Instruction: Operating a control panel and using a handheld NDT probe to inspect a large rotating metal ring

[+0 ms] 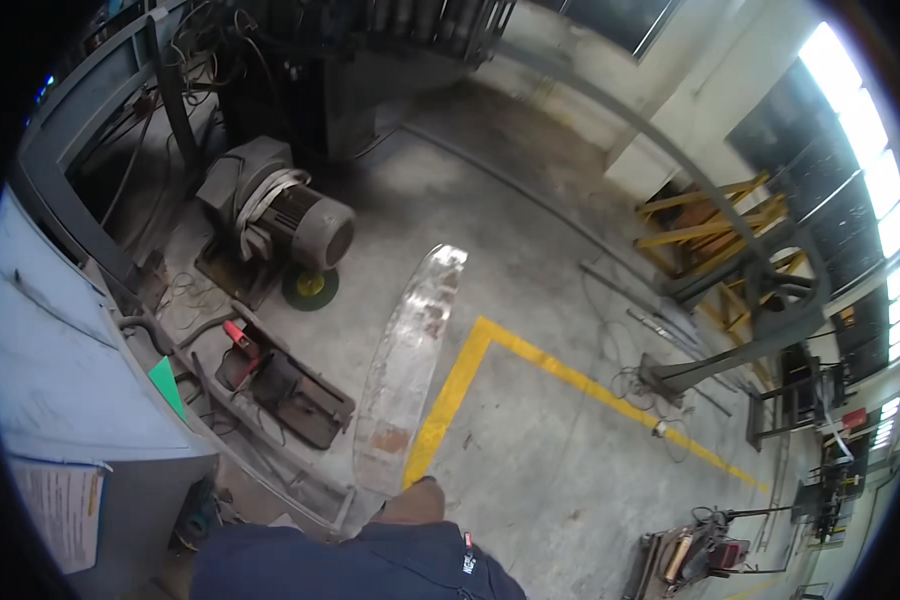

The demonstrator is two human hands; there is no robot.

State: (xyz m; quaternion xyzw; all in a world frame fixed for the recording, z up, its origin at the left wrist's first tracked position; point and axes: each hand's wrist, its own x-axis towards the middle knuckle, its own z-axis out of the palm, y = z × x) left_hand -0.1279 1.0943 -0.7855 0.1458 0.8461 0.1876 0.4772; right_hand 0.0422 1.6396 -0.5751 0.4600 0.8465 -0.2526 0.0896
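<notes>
The person stands over a concrete floor (pixel 560 460), with the front of a dark blue shirt (pixel 360 560) filling the lower edge. Neither the left hand nor the right hand can be made out, so whether either is spread, closed or holding something cannot be told. A small brown shape (pixel 413 505) shows just beyond the shirt, too unclear to name.

Nearest to the person is a long, pale, shiny strip, seemingly a metal plate (pixel 408 350), lying flat with its rounded end pointing away. A yellow line (pixel 452 388) runs just beside its right edge. To its left sit a dark metal tray (pixel 320 425) and, farther off, a grey motor (pixel 315 230) with a green disc (pixel 310 287) near it.

The step looks like standing or walking rather than handling. Taking hold of the plate would call for bending low and bringing both hands down.
</notes>
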